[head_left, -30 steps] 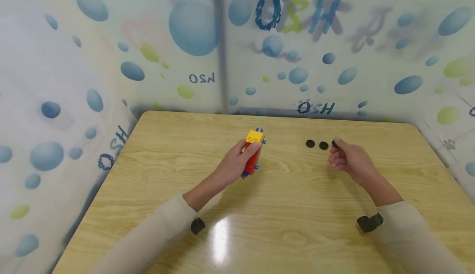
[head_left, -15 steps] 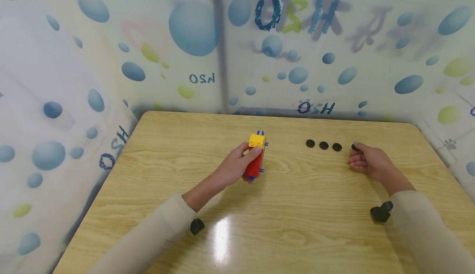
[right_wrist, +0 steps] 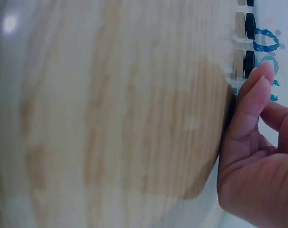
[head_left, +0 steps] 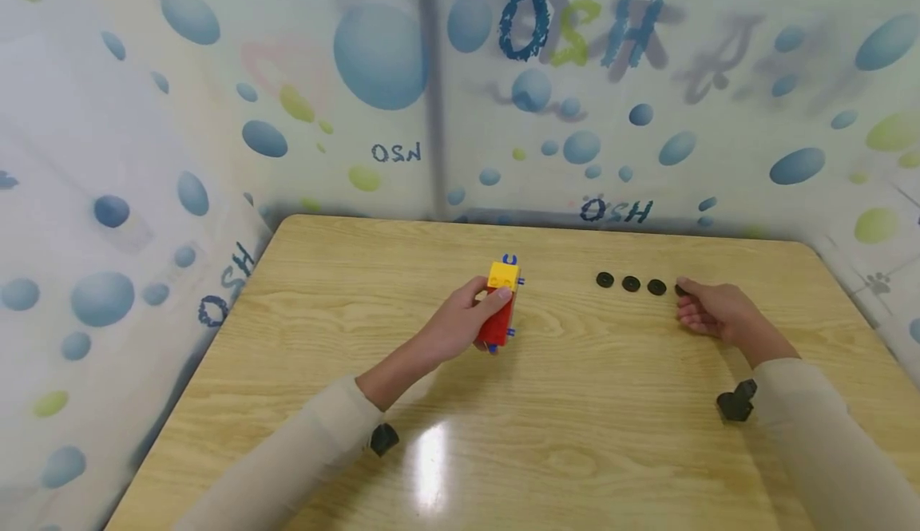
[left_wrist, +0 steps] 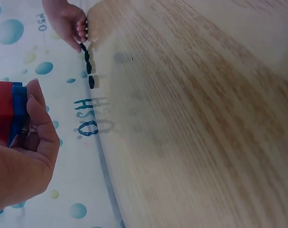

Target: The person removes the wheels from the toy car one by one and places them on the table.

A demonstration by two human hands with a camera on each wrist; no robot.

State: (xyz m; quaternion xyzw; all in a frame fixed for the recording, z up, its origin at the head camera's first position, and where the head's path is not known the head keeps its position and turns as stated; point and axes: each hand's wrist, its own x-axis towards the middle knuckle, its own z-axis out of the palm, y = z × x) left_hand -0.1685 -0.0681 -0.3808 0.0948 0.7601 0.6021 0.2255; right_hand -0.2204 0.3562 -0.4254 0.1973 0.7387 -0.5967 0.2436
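My left hand (head_left: 451, 327) grips a toy vehicle body (head_left: 494, 328) over the table, thumb across its top. The body is red with a yellow block (head_left: 504, 274) at its far end. Blue pegs stick out along its right side, and a blue hook (head_left: 509, 259) juts from the front. Its blue underside (left_wrist: 20, 107) shows in the left wrist view. At the right, my right hand (head_left: 722, 313) pinches a small black wheel (head_left: 680, 289) between thumb and fingers, low at the tabletop. Its fingertips partly cover the wheel.
Three more black wheels (head_left: 631, 283) lie in a row to the left of the pinched one. The light wooden table (head_left: 575, 419) meets a patterned wall (head_left: 388, 148) at its back edge. A dark wrist camera (head_left: 736, 403) hangs by the right sleeve.
The right hand has left one wheel at the row's end, moved right, and come back slightly left and down with another wheel. The left hand with the toy vehicle body has shifted slightly right.
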